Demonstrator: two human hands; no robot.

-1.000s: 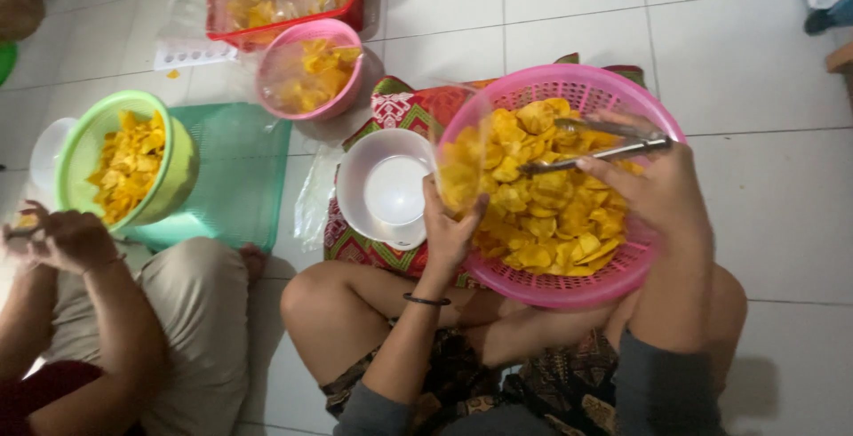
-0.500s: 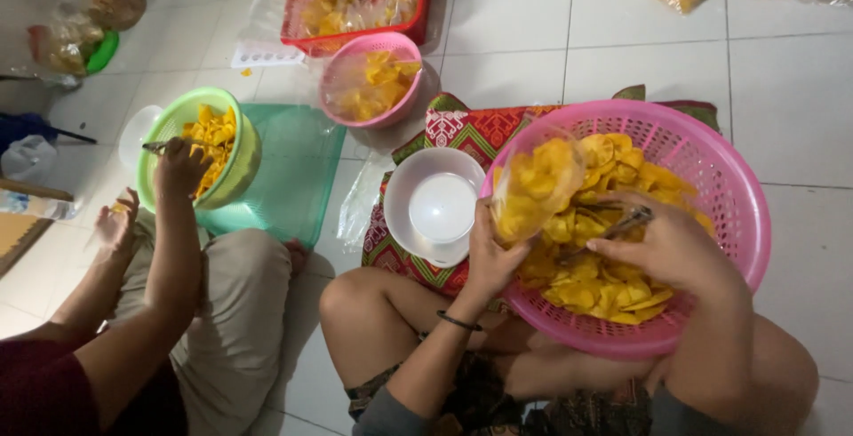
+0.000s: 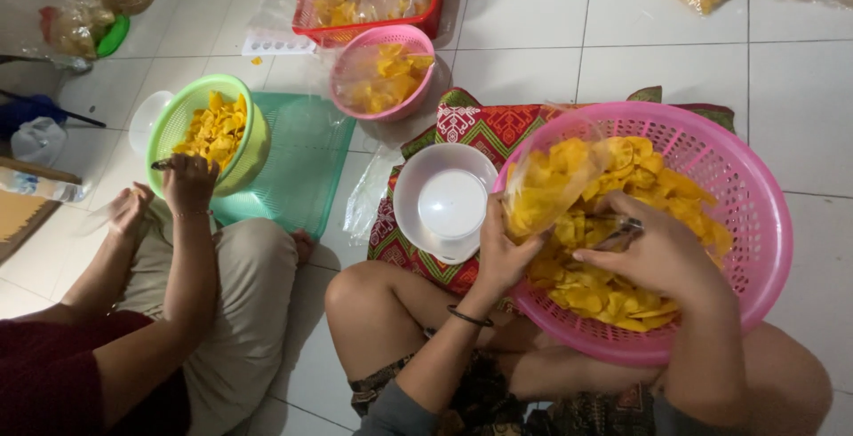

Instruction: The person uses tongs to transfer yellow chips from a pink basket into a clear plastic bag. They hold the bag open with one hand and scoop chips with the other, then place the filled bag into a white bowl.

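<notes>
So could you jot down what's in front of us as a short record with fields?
Left hand: holds a clear plastic bag of yellow chips
Right hand: grips metal tongs in the chips
Basket: round pink plastic basket on the lap
Beside it: white plastic bowl on a red patterned cloth
Neighbour: another person's hand at a green plastic basket

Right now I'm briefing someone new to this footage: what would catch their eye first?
The big pink basket heaped with yellow chips fills the right side, resting on the person's lap. Their left hand holds a clear bag of chips over it, while the right hand works metal tongs among the chips. At left, a co-worker's hand reaches into a green basket of chips.
</notes>
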